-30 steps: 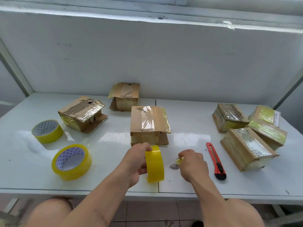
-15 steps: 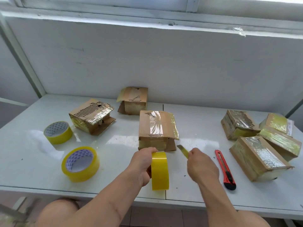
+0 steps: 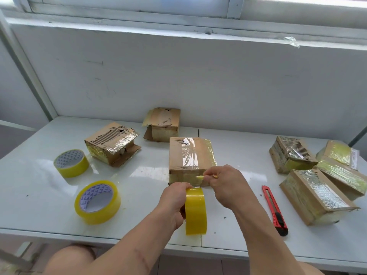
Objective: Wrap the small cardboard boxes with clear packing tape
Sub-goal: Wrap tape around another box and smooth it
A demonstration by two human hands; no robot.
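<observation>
Just in front of the 2 hands, the centre box (image 3: 190,155) is sitting on the white table (image 3: 39,195), already bearing 1 glossy band across its top. The left hand (image 3: 172,205) is gripping the tape roll (image 3: 195,211) upright on its edge, while the right hand (image 3: 224,185) is pinching the free tape end (image 3: 199,177) right against the box's near face. The short pulled strip is running from the roll up and away to that face, so the box is lying straight beyond the grip, with the right hand nearer to it. The next move is probably pressing the end down and drawing the roll back or over the top.
</observation>
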